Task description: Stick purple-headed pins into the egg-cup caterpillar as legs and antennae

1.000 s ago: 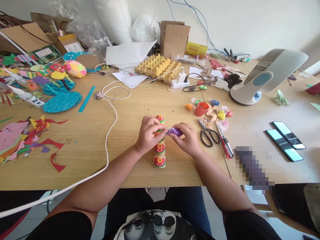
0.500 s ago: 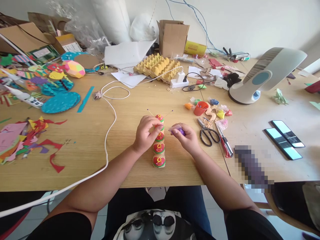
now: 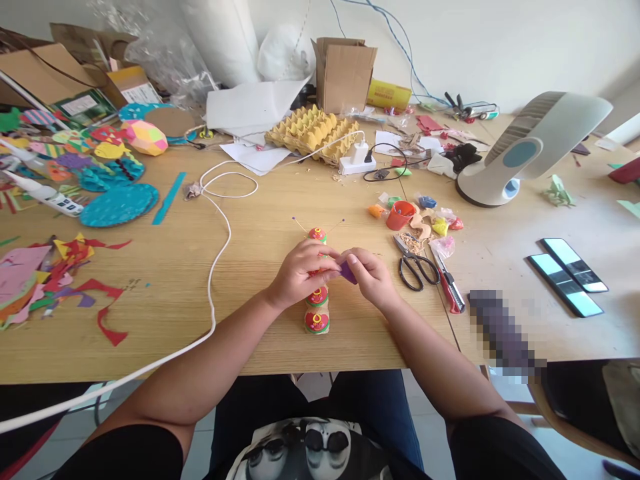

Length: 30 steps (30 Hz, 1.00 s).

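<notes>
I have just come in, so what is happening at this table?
A person is working with two bare hands. The right hand holds a small purple piece, and the left hand has its fingertips at the piece's edge; whether they grip it is hard to tell. The left hand partly covers a row of red, decorated bumps lying on the table. Scissors, a cutter and a red cup are to the right.

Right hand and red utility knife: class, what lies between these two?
In the head view, a pair of black-handled scissors lies between the right hand and the red utility knife.
</notes>
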### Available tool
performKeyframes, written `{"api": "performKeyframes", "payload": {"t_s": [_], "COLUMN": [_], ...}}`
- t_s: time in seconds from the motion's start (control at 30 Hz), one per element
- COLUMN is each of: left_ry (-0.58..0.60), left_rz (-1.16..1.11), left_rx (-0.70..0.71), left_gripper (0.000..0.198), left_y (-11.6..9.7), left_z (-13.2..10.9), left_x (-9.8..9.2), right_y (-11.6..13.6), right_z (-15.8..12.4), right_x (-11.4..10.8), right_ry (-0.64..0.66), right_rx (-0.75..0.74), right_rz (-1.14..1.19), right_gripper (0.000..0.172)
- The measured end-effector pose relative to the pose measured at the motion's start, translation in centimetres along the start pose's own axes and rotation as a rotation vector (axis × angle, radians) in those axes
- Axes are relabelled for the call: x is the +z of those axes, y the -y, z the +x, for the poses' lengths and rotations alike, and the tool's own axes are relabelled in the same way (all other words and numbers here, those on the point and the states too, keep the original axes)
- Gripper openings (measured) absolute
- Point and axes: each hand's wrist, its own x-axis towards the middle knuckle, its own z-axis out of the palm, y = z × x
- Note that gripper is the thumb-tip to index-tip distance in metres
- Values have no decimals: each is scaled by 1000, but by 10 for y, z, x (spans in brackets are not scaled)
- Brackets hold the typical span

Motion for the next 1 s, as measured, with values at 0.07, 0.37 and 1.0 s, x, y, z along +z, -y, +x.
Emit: {"api": "performKeyframes", "payload": {"t_s": [0.07, 0.37, 1.0], "left_ry": [27, -187, -165], "left_rz": [21, 94, 51], "left_rx": [10, -59, -162], "left_gripper": [6, 3, 12], "left_y": [-1, 9, 10], "left_z": [0, -3, -4], "left_x": [0, 2, 4], "right_y": [2, -18, -11], "right_z": [-2, 13, 9], "right_x": [3, -46, -24], "right_ry": [8, -405, -112], "right_rx": [-23, -67, -284], "right_rz": [-35, -549, -550], "right_gripper": [42, 32, 27]}}
